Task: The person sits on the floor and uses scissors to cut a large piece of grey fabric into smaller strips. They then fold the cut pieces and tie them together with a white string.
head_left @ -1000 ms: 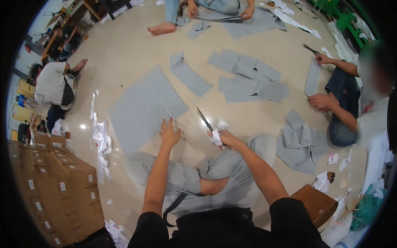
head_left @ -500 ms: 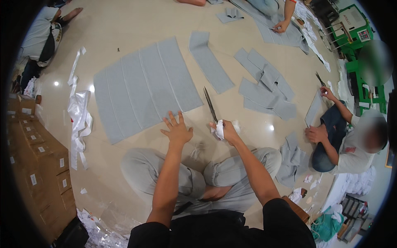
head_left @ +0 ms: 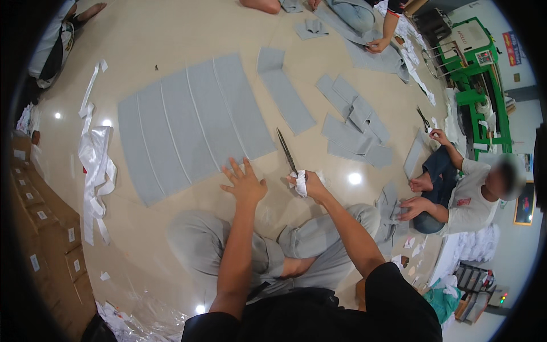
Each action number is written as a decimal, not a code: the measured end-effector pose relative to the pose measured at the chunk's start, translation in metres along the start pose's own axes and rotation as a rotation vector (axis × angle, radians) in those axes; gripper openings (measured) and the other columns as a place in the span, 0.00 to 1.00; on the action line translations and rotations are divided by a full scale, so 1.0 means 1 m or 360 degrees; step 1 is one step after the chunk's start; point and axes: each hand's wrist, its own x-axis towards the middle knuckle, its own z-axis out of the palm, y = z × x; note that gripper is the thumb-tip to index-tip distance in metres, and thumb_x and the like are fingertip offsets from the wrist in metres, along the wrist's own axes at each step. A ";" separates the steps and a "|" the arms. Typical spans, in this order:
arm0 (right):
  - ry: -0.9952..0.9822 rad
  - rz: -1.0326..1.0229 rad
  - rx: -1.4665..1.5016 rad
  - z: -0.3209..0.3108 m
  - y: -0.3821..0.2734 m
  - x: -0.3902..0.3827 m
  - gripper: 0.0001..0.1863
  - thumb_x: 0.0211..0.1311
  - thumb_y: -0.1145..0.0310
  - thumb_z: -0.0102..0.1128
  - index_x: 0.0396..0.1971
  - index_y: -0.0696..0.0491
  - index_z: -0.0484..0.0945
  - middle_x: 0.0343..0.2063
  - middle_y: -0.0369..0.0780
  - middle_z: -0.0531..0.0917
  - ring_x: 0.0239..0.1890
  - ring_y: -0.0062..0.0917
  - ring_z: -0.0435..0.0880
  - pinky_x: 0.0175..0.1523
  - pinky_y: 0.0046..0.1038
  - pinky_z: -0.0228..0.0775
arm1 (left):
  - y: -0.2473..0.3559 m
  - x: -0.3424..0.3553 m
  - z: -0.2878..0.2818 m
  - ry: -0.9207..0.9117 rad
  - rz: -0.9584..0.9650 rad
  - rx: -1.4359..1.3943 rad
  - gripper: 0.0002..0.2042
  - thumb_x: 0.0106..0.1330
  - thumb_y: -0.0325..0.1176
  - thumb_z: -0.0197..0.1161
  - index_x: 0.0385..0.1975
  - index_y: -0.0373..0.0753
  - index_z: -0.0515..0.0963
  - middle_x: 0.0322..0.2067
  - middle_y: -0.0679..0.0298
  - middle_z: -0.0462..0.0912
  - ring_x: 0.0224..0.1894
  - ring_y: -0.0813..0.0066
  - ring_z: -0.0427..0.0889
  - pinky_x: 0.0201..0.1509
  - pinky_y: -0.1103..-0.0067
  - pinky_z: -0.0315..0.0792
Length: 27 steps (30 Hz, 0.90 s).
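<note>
A large grey fabric panel (head_left: 179,125) with several parallel pale lines lies flat on the floor before me. My left hand (head_left: 243,181) is open, fingers spread at the panel's lower edge. My right hand (head_left: 309,187) grips black scissors (head_left: 285,147) by a handle wrapped in white material, the long blades pointing up and away. Beyond them lie a folded grey strip (head_left: 288,97) and several overlapping grey pieces (head_left: 342,142). My crossed legs in grey trousers (head_left: 199,233) are below my arms.
A co-worker (head_left: 473,199) sits at right beside more grey pieces (head_left: 387,199); others (head_left: 376,23) work at the top and upper left. Cardboard boxes (head_left: 43,228) and white ribbon scraps (head_left: 97,159) are at left, a green machine (head_left: 478,97) at upper right, a teal bundle (head_left: 441,299) at lower right.
The camera's view has shifted. The right co-worker's lower hand has left the narrow strip for a spot nearer the pile beside me. My hands keep much the same hold and pose.
</note>
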 end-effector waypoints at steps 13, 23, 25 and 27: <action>0.0511 -0.0488 -0.1196 -0.032 0.102 -0.042 0.28 0.49 0.60 0.78 0.42 0.64 0.76 0.38 0.58 0.83 0.43 0.52 0.85 0.46 0.46 0.77 | 0.012 -0.013 0.006 0.0298 0.0291 0.0140 0.39 0.65 0.50 0.63 0.73 0.37 0.61 0.76 0.39 0.46 0.77 0.31 0.41 0.72 0.34 0.42; 0.0350 -0.1105 -0.1527 -0.039 -0.094 0.078 0.17 0.66 0.59 0.59 0.46 0.57 0.76 0.40 0.50 0.84 0.46 0.48 0.83 0.48 0.49 0.76 | 0.014 -0.013 0.004 0.0079 0.0546 0.0126 0.36 0.66 0.49 0.63 0.70 0.34 0.64 0.75 0.37 0.49 0.76 0.34 0.48 0.73 0.39 0.49; 0.0571 -0.1298 -0.1470 -0.027 -0.128 0.126 0.15 0.65 0.64 0.58 0.47 0.57 0.76 0.49 0.48 0.81 0.55 0.43 0.79 0.55 0.44 0.74 | 0.019 -0.015 0.001 0.0069 0.0546 0.0126 0.35 0.67 0.49 0.63 0.69 0.33 0.65 0.74 0.37 0.50 0.76 0.34 0.48 0.73 0.40 0.49; 0.0583 -0.1353 -0.1419 -0.029 -0.123 0.166 0.15 0.66 0.65 0.58 0.47 0.57 0.75 0.51 0.48 0.79 0.58 0.42 0.76 0.59 0.45 0.70 | 0.027 -0.021 -0.001 0.0089 0.0582 0.0113 0.34 0.68 0.49 0.62 0.68 0.33 0.66 0.74 0.36 0.50 0.76 0.34 0.49 0.73 0.41 0.50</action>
